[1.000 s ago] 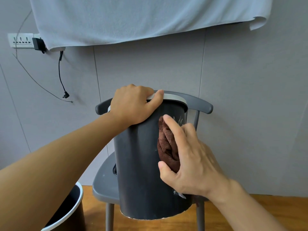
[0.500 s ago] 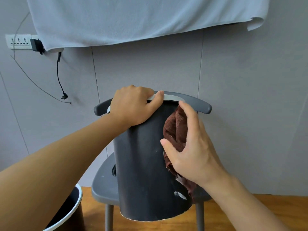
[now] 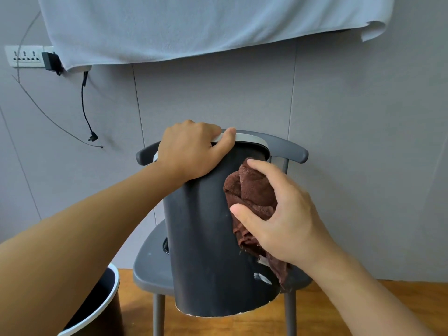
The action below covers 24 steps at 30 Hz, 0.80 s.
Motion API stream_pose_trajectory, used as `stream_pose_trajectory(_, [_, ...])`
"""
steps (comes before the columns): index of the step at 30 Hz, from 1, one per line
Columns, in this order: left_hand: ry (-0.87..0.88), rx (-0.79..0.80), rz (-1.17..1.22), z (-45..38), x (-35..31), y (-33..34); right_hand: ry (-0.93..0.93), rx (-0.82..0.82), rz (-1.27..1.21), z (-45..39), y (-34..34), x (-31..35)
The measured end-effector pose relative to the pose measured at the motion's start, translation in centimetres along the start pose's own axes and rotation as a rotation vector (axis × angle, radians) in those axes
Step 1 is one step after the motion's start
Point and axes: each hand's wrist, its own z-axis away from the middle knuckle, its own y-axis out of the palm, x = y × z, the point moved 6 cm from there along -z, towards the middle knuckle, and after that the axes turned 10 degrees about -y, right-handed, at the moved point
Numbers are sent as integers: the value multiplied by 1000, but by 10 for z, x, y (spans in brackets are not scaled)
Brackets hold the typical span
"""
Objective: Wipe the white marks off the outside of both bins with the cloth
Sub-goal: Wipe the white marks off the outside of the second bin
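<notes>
A dark grey bin [image 3: 203, 251] with a pale rim is held tilted in front of a grey chair. My left hand [image 3: 191, 151] grips its rim from above, fingers curled over the edge. My right hand [image 3: 278, 214] holds a bunched brown cloth [image 3: 252, 190] against the bin's upper right side, thumb and fingers wrapped round it. White marks [image 3: 263, 278] show low on the bin's right side, just under the cloth's hanging end. A second dark bin [image 3: 106, 301] with a white rim stands on the floor at the lower left, partly hidden by my left forearm.
The grey chair [image 3: 148, 265] stands behind the bin against a grey wall, on a wooden floor [image 3: 363, 297]. A pale blue sheet [image 3: 194, 27] hangs across the top. A socket strip [image 3: 23, 57] with a dangling black cable is on the left wall.
My right hand moved the cloth up the bin's right side towards the rim, then shifted slightly right and down. My left hand kept its grip on the rim.
</notes>
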Motion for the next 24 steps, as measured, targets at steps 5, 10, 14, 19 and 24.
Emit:
stream_pose_trajectory(5, [11,23,3,-1,-5,-1,-42,22,134,1,11,14])
stream_pose_trajectory(10, [4,20,2,0,-6,-3,37,-41,49,-4,6,8])
stream_pose_trajectory(14, [-9,33,17,-1,-2,-2,-82,49,94,3,10,19])
stream_pose_trajectory(19, [-28,34,15,-1,8,0,-181,192,66,19,16,28])
stream_pose_trajectory(24, [-16,22,30,-1,7,-1,-16,-83,6,-4,-8,6])
